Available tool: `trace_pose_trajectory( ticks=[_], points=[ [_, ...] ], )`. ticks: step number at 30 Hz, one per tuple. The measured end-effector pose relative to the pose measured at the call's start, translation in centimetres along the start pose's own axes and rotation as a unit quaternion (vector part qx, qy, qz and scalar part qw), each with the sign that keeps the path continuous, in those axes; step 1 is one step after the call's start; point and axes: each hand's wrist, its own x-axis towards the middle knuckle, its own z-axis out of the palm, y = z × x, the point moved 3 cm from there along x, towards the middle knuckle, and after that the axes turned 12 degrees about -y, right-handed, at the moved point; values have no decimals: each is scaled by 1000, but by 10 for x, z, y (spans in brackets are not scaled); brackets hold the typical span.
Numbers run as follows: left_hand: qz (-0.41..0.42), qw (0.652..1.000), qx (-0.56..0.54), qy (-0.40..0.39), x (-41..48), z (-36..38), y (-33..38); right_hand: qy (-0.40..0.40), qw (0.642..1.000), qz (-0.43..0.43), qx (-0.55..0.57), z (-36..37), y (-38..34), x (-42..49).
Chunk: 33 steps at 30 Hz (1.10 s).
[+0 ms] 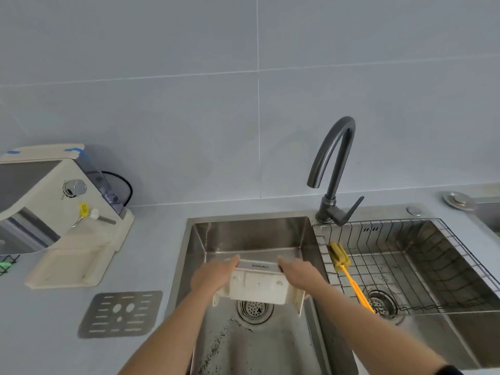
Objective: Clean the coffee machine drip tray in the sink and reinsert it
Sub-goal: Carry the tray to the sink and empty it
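Note:
I hold the cream drip tray (258, 286) upside down over the left sink basin (251, 234), its underside facing me and its metal front strip at the far edge. My left hand (213, 274) grips its left side and my right hand (299, 273) grips its right side. Dark coffee grounds are scattered on the basin floor near the drain (254, 311). The beige coffee machine (51, 209) stands on the counter at the left with its tray slot empty. The perforated metal tray grate (120, 313) lies flat on the counter left of the sink.
A dark gooseneck faucet (334, 169) rises between the two basins, its spout over the left one. The right basin holds a wire rack (422, 263) and a yellow bottle brush (343, 266). Grey tiled wall behind. A black power cord runs behind the machine.

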Motion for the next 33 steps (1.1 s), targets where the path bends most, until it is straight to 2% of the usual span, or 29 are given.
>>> trace_pose_trajectory(
  ticks=[3, 5, 7, 9, 12, 13, 16, 20, 21, 23, 24, 26, 33],
  points=[
    [-7, 997, 4, 79, -13, -50, 20, 65, 998, -8, 18, -39, -12, -3],
    [2, 991, -7, 135, -15, -72, 26, 90, 995, -36, -26, -57, -20, -12],
    [6, 988, -12, 153, -13, -67, 20, 128, 988, -59, -67, -57, -21, -19],
    [-16, 994, -8, 110, -10, -37, 7, 105, 990, -37, -92, -32, -10, -13],
    [-6, 1000, -12, -15, -7, 8, -6, -3, 998, 22, -64, 9, 10, -2],
    [1, 1000, -16, -21, -8, 8, -4, 6, 999, 31, -44, 8, 11, -4],
    [12, 998, -16, 53, -10, -24, 10, 88, 996, 25, 23, -21, 3, -11],
    [21, 984, -40, 171, -18, -57, 21, 178, 984, -27, 12, -47, -13, -29],
    [22, 985, -37, 165, -16, -49, 17, 184, 983, -25, 4, -41, -11, -29],
    [23, 996, -21, 86, -9, -15, 4, 111, 994, 16, -16, -13, -1, -23],
    [19, 999, -13, 30, -6, 5, -4, 73, 996, 41, 1, 2, 4, -22],
    [2, 999, -31, -16, -3, 27, -13, 54, 995, 71, 38, 20, 11, -22],
    [-4, 990, -135, 37, -7, 0, -4, 108, 990, 61, 69, -3, 1, -28]
  ],
)
